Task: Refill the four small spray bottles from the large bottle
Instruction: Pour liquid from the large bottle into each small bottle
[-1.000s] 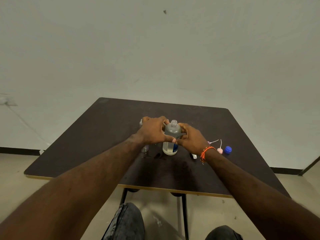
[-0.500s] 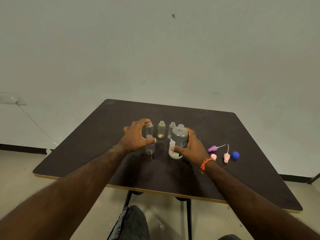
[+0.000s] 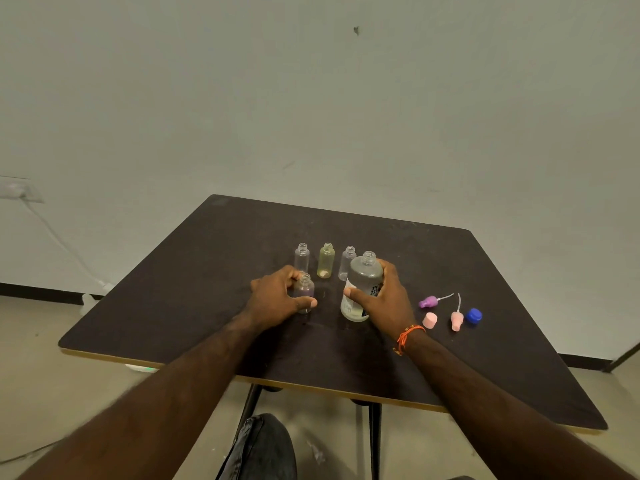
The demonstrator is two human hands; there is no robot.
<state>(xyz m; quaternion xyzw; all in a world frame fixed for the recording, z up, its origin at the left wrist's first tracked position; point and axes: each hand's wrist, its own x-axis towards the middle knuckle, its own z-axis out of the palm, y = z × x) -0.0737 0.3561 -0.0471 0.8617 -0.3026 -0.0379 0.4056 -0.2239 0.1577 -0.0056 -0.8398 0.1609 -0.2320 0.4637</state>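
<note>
**Two bottles gripped, uncapped**

Large bottle (image 3: 362, 289) upright mid-table, clasped by right hand (image 3: 386, 299). At nine o'clock, purple-tinted spray bottle (image 3: 304, 292) pinched by left hand (image 3: 277, 301). At twelve o'clock, three small bottles (image 3: 326, 260). At three o'clock, loose caps (image 3: 450, 311) on dark table (image 3: 207, 271).

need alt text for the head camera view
Seated person's right hand grips an uncapped large bottle on a dark table; left hand grips one of four open small bottles, loose caps to the right.
</note>
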